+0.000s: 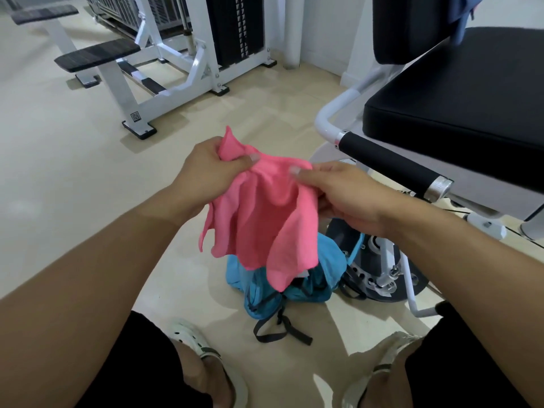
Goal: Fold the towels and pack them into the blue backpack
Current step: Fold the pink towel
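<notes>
The blue backpack (pixel 282 278) sat on the floor between the person's feet, its mouth open. Above it the pink towel (pixel 259 213) hung crumpled (not yet folded), its top edge pinched by the left hand (pixel 212 169) and the right hand (pixel 341 192). Uneven corners would likely skew the fold.

A white weight machine (pixel 188 54) stands on the beige floor (pixel 59 172) at the back, a black padded seat (pixel 459 98) sits right, and 2 white clogs (pixel 206 357) show below.
</notes>
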Available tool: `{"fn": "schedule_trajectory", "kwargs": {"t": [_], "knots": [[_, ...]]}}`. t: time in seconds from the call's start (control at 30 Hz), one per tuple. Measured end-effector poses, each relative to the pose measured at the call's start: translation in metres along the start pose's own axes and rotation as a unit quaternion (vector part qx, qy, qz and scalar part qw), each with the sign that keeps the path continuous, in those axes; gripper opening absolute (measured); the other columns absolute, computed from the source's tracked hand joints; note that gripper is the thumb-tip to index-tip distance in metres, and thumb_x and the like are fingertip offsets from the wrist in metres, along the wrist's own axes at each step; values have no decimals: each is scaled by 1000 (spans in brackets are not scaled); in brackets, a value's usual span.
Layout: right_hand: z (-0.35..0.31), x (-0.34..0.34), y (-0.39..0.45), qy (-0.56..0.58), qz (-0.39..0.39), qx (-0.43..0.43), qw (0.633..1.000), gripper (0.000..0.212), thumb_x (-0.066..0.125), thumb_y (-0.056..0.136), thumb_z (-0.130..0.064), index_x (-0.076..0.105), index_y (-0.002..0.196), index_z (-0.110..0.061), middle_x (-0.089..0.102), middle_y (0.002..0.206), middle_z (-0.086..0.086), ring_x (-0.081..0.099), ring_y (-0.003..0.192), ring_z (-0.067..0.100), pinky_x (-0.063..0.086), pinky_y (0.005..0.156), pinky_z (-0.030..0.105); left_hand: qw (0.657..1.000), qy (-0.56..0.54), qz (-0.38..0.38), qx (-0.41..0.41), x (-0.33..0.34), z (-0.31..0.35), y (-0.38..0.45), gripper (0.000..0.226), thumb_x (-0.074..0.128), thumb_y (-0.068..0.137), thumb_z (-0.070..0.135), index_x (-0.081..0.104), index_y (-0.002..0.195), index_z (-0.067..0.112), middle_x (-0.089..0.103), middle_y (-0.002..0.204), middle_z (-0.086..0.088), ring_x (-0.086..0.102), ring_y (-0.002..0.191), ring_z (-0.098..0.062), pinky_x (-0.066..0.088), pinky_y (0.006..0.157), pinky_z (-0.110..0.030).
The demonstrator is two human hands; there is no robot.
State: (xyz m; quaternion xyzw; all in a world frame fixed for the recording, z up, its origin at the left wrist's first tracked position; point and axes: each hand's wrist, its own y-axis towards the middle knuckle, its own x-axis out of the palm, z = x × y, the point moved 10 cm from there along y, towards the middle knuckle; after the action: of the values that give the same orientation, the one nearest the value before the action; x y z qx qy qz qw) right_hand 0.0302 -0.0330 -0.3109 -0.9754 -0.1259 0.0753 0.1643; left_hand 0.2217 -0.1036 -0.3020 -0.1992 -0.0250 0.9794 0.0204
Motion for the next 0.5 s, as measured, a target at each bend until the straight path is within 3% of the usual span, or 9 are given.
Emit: {"fn": "schedule_trajectory", "kwargs": {"t": [0.1,0.17,0.27,0.33,0.5], "knots": [[-3,-4,2,118,32,-14,992,18,60,101,-27,70,93,-15,71,76,1,65,63,12,54,58,23,998,-37,-50,-14,25,4,-11,34,80,85,39,71,90,6,76,84,-4,69,74,-16,57,75,-35],[0,-5,4,166,43,-10,985,10,63,98,-15,71,103,-10,74,88,7,68,72,16,57,67,26,993,-70,-98,-21,44,9,-20,42,75,89,39,70,94,-2,75,86,-7,69,77,-18,56,79,-37],[3,-9,4,169,51,-3,984,32,64,93,-1,68,123,-11,76,113,11,72,92,23,58,82,34,977,-115,-176,-30,66,18,-34,37,68,95,36,72,111,3,78,104,-8,75,96,-21,60,88,-35],[0,-8,5,172,34,-9,985,46,58,91,9,62,132,-12,74,119,12,71,107,29,55,92,41,973,-121,-195,-21,72,22,-37,30,73,91,28,72,115,8,78,106,-7,75,99,-21,61,86,-32],[-7,0,2,174,-27,-25,984,67,34,82,28,59,133,-9,73,119,16,71,106,31,58,86,37,980,-108,-166,-32,62,12,-30,30,78,87,19,72,114,9,78,105,-7,76,97,-24,61,87,-36]]}}
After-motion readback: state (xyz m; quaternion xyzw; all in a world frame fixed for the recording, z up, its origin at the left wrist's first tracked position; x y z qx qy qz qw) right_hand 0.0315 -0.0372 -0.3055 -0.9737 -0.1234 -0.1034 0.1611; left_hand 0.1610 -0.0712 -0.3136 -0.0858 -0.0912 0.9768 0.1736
